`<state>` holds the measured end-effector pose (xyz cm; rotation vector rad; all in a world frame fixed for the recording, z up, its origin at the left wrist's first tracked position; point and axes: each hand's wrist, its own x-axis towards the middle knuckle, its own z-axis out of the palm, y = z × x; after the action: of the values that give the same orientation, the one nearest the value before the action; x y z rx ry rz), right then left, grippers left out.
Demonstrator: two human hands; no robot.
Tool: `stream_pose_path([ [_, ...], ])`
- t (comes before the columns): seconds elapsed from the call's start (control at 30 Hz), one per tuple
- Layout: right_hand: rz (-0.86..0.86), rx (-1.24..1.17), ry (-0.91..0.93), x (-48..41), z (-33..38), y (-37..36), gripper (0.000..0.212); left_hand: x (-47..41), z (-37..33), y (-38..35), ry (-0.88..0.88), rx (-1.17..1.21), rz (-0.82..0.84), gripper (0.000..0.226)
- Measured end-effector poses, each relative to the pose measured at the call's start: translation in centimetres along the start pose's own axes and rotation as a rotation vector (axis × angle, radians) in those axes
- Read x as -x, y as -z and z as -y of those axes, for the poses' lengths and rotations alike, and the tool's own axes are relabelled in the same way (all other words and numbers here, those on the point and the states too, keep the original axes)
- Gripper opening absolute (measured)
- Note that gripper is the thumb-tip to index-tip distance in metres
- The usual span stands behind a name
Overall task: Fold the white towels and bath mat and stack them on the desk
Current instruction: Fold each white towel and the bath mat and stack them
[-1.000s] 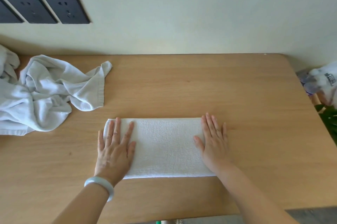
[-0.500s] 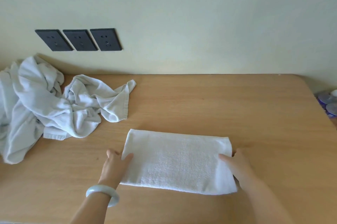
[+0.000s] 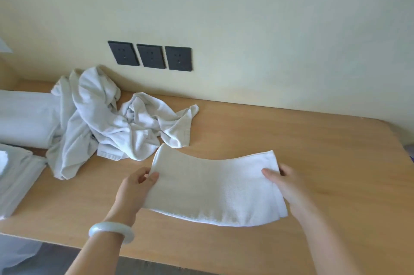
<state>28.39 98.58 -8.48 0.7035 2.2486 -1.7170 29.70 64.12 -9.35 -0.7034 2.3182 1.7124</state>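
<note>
While the left hand [image 3: 134,187] and right hand [image 3: 289,185] each pinch a short end, the folded towel [image 3: 212,187], white nubbly terry, bows in a shallow curve over the smooth pale-wood bench [image 3: 313,144]. Crumpled towels [image 3: 116,131] lie heaped nearby, below three dark square sockets [image 3: 150,56].

Pale cream wall [image 3: 246,17], plain, evenly lit by soft light. Three black sockets [image 3: 150,56] in a row low on it, left of centre. Light wood desk [image 3: 302,140] butts against wall, far right corner rounded. Grey floor [image 3: 56,261] below near edge.
</note>
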Motion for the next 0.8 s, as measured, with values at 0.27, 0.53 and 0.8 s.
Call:
stream_pose_path([
  [0.27, 0.044, 0.075, 0.197, 8.5, 7.4, -17.5, 0.016, 4.9, 4.4, 19.8, -0.020, 0.134, -0.221, 0.007],
  [0.53, 0.164, 0.235, 0.341, 15.4, 12.7, -37.7, 0.011, 5.3, 9.3, 38.2, 0.028, 0.053, -0.430, 0.017],
  [0.8, 0.291, 0.014, 0.233, 15.5, 17.9, -50.2, 0.004, -2.0, 9.1, 51.1, 0.071, -0.011, -0.464, 0.014],
])
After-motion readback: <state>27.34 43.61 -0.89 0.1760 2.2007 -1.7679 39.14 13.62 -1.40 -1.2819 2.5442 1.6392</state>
